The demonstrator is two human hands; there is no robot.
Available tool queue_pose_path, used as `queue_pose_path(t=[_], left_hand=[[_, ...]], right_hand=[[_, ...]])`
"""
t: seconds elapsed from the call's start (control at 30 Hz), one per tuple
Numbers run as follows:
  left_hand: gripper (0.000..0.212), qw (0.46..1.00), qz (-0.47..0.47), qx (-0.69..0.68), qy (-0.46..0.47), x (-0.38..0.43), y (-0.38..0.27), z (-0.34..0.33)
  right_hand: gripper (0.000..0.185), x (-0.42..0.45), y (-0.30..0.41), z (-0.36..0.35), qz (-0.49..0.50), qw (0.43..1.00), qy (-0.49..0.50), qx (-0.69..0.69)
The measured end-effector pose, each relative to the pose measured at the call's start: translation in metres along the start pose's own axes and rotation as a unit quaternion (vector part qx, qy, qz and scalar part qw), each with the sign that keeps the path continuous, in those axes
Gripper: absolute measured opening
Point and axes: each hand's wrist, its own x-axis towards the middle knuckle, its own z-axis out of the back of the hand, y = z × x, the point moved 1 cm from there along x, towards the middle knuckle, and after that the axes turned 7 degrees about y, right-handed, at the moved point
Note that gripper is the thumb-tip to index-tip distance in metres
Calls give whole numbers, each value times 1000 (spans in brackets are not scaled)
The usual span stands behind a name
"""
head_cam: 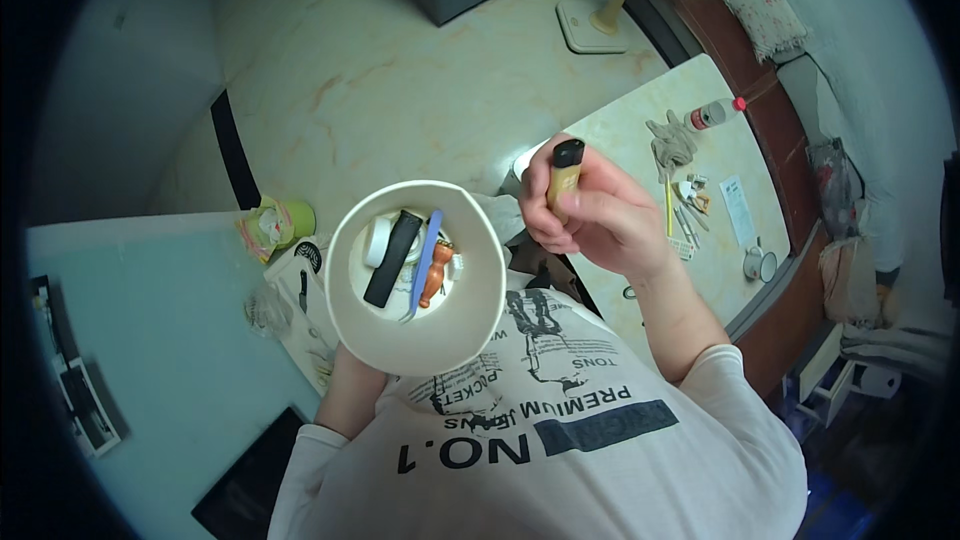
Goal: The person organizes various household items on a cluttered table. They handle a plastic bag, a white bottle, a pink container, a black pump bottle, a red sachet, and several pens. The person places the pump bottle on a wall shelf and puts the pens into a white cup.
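My right hand grips a lighter with a black top and a yellowish body, thumb pressed along its side. To its left is a white tub, its open mouth facing me. My left forearm runs up behind this tub; the left hand supporting it is hidden. Inside lie a flat black bar-shaped item, blue tweezers with a bent metal tip, a turned reddish-brown wooden piece and a white round item. Smaller pieces beneath them are hard to make out.
On the right-hand table are a red-capped bottle, grey gloves, a yellow pencil, a paper slip and a mug. A fan base stands beyond. A green bin is at left, near a pale blue-green surface.
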Motion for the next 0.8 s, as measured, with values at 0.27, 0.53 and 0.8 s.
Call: queue_pose_path(t=[0.27, 0.53, 0.8], left_hand=[[61, 987, -60, 144, 36, 8, 12, -14], [67, 983, -28, 166, 71, 6, 1, 37], [75, 987, -28, 13, 160, 3, 11, 21]], right_hand=[[41, -5, -5, 5, 78, 909, -166, -375], [34, -12, -4, 12, 81, 939, -190, -276], [25, -35, -55, 137, -44, 901, -315, -296]])
